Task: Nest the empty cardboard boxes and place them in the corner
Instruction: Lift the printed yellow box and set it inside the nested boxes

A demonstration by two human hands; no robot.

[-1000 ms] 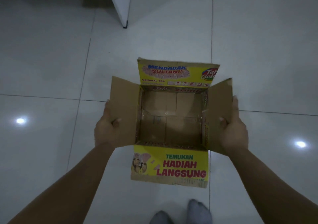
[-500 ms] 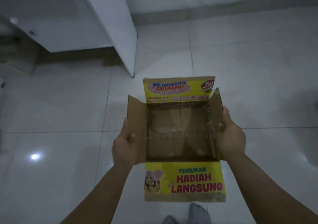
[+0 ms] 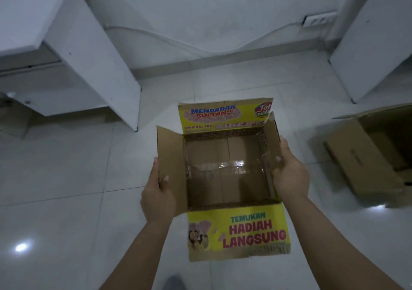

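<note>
Because it is empty, with only bare taped cardboard showing inside, the yellow tea box should be light and fairly stiff at the walls but floppy at its four open flaps. It is held in the air over the tiled floor, the left hand pinching the left flap — thumb on top, fingers hidden beneath — and the right hand clamped over the right flap and wall. Gripping walls, not flaps, would steady it toward the larger brown box lying open to the right.
</note>
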